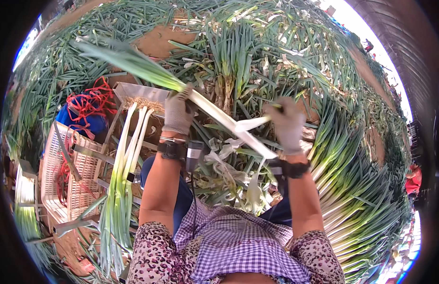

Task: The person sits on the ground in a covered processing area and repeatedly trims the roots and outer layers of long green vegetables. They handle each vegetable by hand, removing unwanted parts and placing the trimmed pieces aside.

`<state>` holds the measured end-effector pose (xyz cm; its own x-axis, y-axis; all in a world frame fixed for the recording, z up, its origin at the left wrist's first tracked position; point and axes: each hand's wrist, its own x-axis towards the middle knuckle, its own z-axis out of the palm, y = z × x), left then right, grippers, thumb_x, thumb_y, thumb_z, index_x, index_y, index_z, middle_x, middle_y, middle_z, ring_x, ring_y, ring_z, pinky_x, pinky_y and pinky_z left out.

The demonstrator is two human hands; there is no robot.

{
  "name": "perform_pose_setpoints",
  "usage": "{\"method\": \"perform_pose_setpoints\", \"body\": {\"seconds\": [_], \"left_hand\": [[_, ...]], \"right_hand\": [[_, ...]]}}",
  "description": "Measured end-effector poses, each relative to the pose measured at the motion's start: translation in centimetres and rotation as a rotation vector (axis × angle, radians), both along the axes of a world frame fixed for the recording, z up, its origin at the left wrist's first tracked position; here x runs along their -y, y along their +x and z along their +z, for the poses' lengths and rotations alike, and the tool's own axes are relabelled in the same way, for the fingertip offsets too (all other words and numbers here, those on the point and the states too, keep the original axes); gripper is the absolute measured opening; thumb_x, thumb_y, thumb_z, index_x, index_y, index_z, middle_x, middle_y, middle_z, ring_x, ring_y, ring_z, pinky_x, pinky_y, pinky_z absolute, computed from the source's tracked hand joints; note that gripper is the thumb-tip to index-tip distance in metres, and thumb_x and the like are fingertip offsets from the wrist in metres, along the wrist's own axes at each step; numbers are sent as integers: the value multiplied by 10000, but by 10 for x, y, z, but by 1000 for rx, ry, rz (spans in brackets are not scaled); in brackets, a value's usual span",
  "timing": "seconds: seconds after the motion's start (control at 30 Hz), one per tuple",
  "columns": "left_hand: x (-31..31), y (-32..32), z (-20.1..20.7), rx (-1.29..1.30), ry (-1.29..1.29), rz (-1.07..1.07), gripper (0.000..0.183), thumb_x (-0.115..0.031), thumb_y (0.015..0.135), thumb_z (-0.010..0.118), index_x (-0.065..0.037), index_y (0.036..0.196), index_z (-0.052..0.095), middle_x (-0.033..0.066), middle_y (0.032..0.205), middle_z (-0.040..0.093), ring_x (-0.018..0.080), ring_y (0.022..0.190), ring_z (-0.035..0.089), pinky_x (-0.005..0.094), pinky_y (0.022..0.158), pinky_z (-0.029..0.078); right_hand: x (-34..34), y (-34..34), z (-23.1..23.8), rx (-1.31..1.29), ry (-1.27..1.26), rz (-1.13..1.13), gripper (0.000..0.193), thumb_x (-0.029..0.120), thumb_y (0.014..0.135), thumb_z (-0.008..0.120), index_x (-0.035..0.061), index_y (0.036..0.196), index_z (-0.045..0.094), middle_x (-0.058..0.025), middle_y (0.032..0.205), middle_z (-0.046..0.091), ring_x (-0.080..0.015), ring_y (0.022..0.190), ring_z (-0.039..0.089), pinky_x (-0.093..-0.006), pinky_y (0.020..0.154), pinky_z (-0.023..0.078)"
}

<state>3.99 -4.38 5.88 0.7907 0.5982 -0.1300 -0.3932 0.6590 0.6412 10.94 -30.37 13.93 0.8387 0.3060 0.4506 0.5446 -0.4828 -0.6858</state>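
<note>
My left hand (178, 112), in a grey glove, is closed around a long green onion (212, 111). The onion lies at a slant, its blurred green leaves up to the left and its white end down to the right. My right hand (286, 124), also gloved and smeared by motion, grips a pale strip of outer skin (250, 124) that is still joined to the white shaft. Left of my left forearm, several bare-shafted green onions (121, 163) lie side by side on a metal rack, root ends beside a metal tray (141, 92).
A large heap of green onions (342, 180) lies to my right. At left stands a cream plastic basket (70, 173) with red straps (94, 99) by it. Another onion bundle (26, 199) is farther left. Peeled skins (233, 165) litter the ground before my lap. A person in red (412, 180) is far right.
</note>
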Motion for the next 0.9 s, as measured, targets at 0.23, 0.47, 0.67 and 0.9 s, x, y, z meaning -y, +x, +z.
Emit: {"method": "perform_pose_setpoints", "body": {"seconds": [0.23,0.47,0.67,0.9], "left_hand": [[-48,-24,3,191,-112,318,222,-123,918,675,32,1052,590,146,941,664,272,867,669,446,878,573],[-61,-35,-17,367,-58,226,188,-122,949,613,48,1018,574,188,958,657,335,936,655,602,1006,482],[-38,-48,-12,522,-91,35,184,-72,912,654,49,1039,599,149,1000,671,302,982,659,631,1058,415],[-46,-76,0,514,21,67,246,-96,901,663,-15,1123,596,95,1067,665,275,1024,624,572,1093,398]], "right_hand": [[289,40,-15,-2,318,-624,77,65,861,678,6,901,650,-2,744,595,-85,602,466,-231,534,368],[161,12,-30,-444,129,20,619,211,815,775,-40,1328,537,-121,1202,634,-159,1108,584,-298,957,462],[57,29,-29,-613,574,379,425,139,910,678,-13,1280,535,-50,1007,676,-127,816,611,-271,779,511],[155,69,-55,-514,-22,-181,139,147,905,644,33,900,724,-9,720,645,-78,564,559,-226,537,435]]}}
